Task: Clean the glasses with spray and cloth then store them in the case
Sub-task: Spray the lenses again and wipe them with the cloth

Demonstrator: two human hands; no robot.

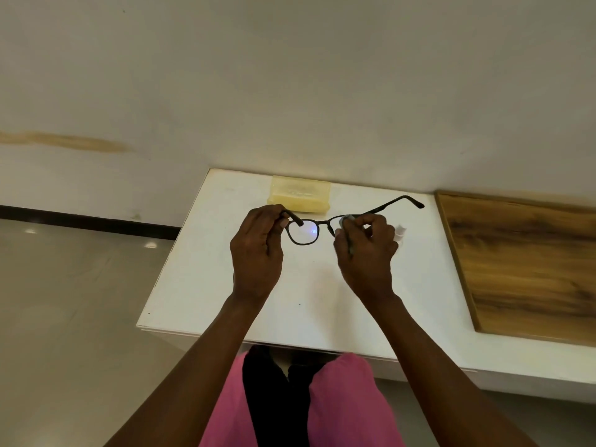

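Observation:
Black-framed glasses are held above the white table with their arms unfolded. My left hand pinches the left temple near the hinge. My right hand pinches a small pale cloth around the right lens, which is hidden by the fingers. The right temple sticks out to the upper right. A pale yellow glasses case lies shut at the table's far edge, just behind the glasses. A small blurred pale object sits on the table behind my right hand; I cannot tell what it is.
A wood-grain panel adjoins the table on the right. The wall stands directly behind the table. Tiled floor lies to the left. My knees in pink cloth are under the near edge.

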